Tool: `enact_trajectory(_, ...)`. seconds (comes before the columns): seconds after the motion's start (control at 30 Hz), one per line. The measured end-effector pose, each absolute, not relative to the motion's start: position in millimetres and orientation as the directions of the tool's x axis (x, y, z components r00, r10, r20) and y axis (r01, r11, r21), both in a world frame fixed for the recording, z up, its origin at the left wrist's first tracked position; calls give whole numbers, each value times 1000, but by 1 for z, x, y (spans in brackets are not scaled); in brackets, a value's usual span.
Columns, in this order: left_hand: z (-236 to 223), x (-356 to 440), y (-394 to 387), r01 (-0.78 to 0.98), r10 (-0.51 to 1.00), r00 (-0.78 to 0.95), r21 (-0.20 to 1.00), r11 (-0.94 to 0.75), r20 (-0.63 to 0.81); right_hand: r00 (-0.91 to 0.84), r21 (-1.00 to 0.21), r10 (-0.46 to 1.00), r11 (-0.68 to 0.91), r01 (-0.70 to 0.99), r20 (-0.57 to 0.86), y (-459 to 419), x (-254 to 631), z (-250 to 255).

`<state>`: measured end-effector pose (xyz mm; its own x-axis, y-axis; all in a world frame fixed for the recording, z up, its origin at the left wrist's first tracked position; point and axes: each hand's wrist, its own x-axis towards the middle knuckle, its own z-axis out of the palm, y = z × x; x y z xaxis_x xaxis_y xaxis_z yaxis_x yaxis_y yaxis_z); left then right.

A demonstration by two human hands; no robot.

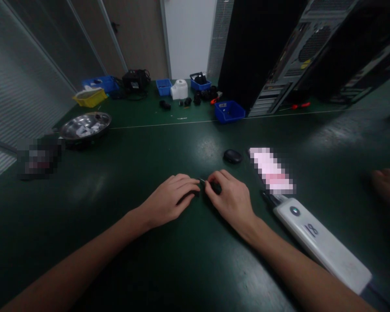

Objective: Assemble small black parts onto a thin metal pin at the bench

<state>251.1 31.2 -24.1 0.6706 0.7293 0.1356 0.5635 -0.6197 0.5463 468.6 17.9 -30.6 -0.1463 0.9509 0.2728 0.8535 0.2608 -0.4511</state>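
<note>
Right hand point(230, 197): thumb and index finger are closed in a narrow pinch on a slim piece point(202, 180). Exposed end of the slim piece: extends from the pinch toward the left hand point(173, 195), just beside its fingertips; contact cannot be confirmed. Long axis: mainly crosswise between the hands, slightly oblique, with the outer end marginally farther from the wearer.

Left hand: palm down, fingers together and curled over a dark item point(196, 193). The dark item shows between the fingers and the thumb; whether it is gripped or merely covered cannot be told. Governing relation: the slim piece lies to the left of the right fingertips and to the right of the left ones, close to both, with the dark item slightly nearer the wearer.

Right of the right forearm: a white device point(323, 245) marked "18" lies obliquely, its narrow dark end directed away from the wearer. Beyond that end: a phone-like slab point(269, 169), its face pixelated. Far right: another person's hand point(388, 184), blurred.

Beyond the right hand, well clear of its fingers: a black oval object point(233, 156). Farther left: a metal bowl point(104, 124) containing pale pieces. Farther back: a blue bin point(229, 117), then a white housing point(179, 91) among small dark parts.
</note>
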Motion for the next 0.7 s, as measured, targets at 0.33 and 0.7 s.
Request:
enact_trajectory(0.33,-17,257,35,538,742,662,622,-569,107,-142,-475,956,252,843,255,17,467,-28)
enact_trajectory(0.7,-7,170,37,676,822,558,637,-370,-115,-148,-497,960,251,831,237,19,470,-30)
